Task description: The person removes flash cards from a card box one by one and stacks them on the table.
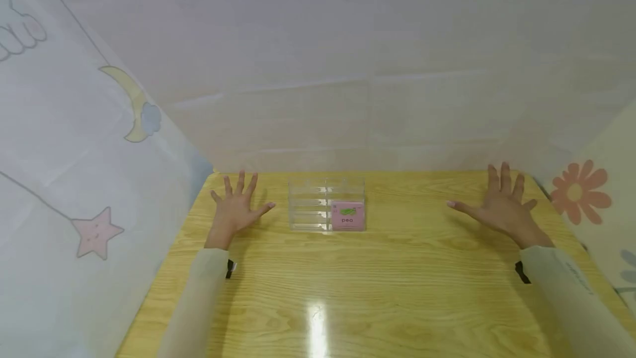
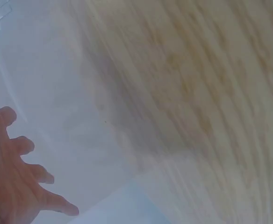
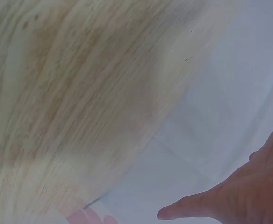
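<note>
A clear plastic card rack (image 1: 309,203) with two columns of slots stands toward the back of the table. Pink cards, the front one (image 1: 348,221) marked "pea" under a green pod picture, sit in its lower right part. To the rack's left my left hand (image 1: 234,211) is spread wide, its thumb pointing at the rack and nothing in its grasp. My right hand (image 1: 507,211) is likewise spread, well off to the right, holding nothing. Part of the left hand (image 2: 12,182) shows in the left wrist view, and part of the right hand (image 3: 253,191) in the right wrist view.
The wood-grain table (image 1: 377,286) has a pale cloth wall (image 1: 367,98) along its back edge. Cloth printed with a star (image 1: 98,232) and moon hangs at the left, and one with a red flower (image 1: 578,192) at the right.
</note>
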`<state>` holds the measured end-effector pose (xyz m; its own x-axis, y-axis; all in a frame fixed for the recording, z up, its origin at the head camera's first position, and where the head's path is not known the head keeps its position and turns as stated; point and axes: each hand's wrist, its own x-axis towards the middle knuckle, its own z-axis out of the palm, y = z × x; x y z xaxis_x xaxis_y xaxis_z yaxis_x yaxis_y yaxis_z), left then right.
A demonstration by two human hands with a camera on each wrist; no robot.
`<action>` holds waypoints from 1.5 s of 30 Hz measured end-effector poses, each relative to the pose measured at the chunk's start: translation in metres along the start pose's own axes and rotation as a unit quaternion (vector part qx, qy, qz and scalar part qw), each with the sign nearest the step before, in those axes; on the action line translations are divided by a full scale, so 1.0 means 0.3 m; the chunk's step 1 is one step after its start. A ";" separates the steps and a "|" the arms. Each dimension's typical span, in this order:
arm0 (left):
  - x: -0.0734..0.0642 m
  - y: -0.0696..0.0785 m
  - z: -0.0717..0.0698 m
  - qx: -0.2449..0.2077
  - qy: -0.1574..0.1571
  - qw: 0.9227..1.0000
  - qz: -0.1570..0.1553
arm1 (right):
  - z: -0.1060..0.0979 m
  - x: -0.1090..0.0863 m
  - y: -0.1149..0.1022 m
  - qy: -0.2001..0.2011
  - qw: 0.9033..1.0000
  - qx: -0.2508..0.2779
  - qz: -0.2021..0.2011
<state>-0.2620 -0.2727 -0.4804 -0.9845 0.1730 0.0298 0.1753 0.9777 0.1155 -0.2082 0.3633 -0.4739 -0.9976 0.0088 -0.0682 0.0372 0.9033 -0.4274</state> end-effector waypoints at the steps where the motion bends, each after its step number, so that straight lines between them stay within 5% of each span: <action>1: 0.000 0.002 -0.002 0.002 0.002 1.000 0.001 | 0.001 -0.001 -0.002 -0.002 1.000 0.000 -0.001; 23: 0.016 0.109 -0.061 -0.011 0.055 0.997 0.056 | 0.008 -0.022 -0.087 -0.018 0.999 0.015 -0.026; 35: 0.017 0.160 -0.094 0.006 0.159 0.976 0.152 | 0.014 -0.040 -0.203 -0.020 0.997 0.018 -0.071; 45: 0.035 0.198 -0.106 -0.002 0.190 0.969 0.160 | 0.013 -0.052 -0.285 -0.009 0.995 0.015 -0.100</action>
<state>-0.2617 -0.2165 -0.4416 -0.8060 0.4096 0.4274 0.4712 0.8809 0.0444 -0.1957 0.2844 -0.4398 -0.9841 -0.1774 0.0055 -0.1599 0.8726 -0.4614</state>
